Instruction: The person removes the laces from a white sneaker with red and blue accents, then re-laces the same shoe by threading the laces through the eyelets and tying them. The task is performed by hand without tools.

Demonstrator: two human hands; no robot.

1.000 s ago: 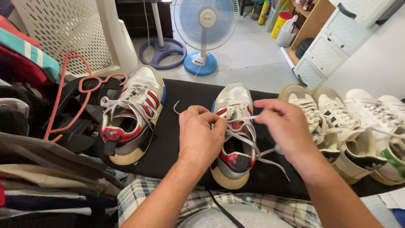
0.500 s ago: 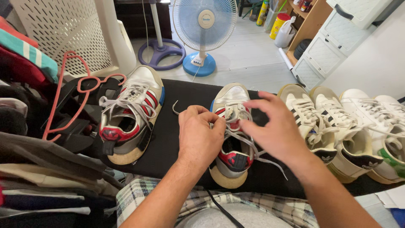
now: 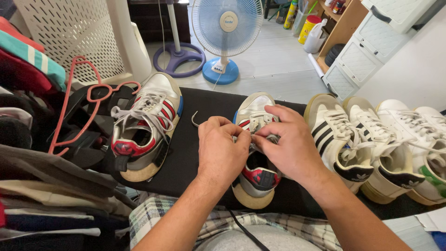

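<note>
A white sneaker (image 3: 255,114) with red and blue trim lies on a black board (image 3: 195,153) in front of me, toe pointing away. My left hand (image 3: 220,151) and my right hand (image 3: 288,144) meet over its tongue, and both pinch its grey-white laces (image 3: 258,135). A loose lace end (image 3: 195,118) curls out to the left of my left hand. The matching sneaker (image 3: 146,125) sits further left, leaning, with its laces loose.
To the right stand a white sneaker with black stripes (image 3: 337,135) and more white sneakers (image 3: 409,139). Red hangers (image 3: 76,107) and folded clothes (image 3: 28,69) crowd the left. A blue fan (image 3: 226,28) stands on the floor beyond the board.
My right hand has come in from the right, where it was pulling a lace out sideways, and now rests on the sneaker against my left hand.
</note>
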